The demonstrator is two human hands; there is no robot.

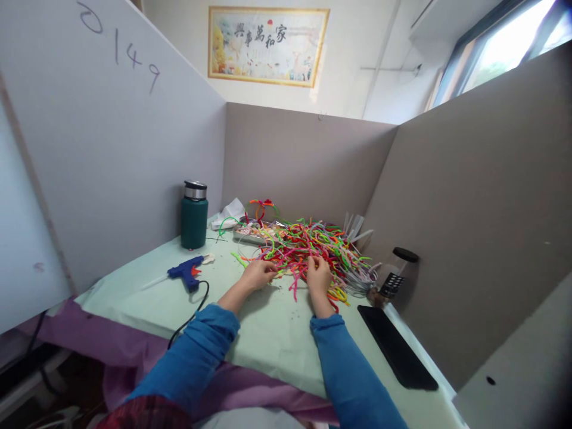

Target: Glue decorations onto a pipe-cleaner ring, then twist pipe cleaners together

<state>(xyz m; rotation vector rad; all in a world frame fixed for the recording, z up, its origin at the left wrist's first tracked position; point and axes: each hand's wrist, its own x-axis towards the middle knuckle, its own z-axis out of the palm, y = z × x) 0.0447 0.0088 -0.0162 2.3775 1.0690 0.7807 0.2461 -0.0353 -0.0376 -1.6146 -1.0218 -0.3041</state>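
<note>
A large tangled pile of colourful fuzzy craft stems lies on the pale green table cover. My left hand is at the pile's front left edge, its fingers closed together near a yellow-green stem; what they pinch is too small to make out. My right hand touches the front of the pile, fingers curled among pink and red stems, and its grip is partly hidden. Between my hands a pink stem sticks out toward me. Behind my left hand sits a metal tray of small pieces.
A blue glue gun with a black cord lies at left, in front of a green bottle. White tissue is at the back. At right are a clear jar with a black lid and a black flat object. Grey partitions surround the table.
</note>
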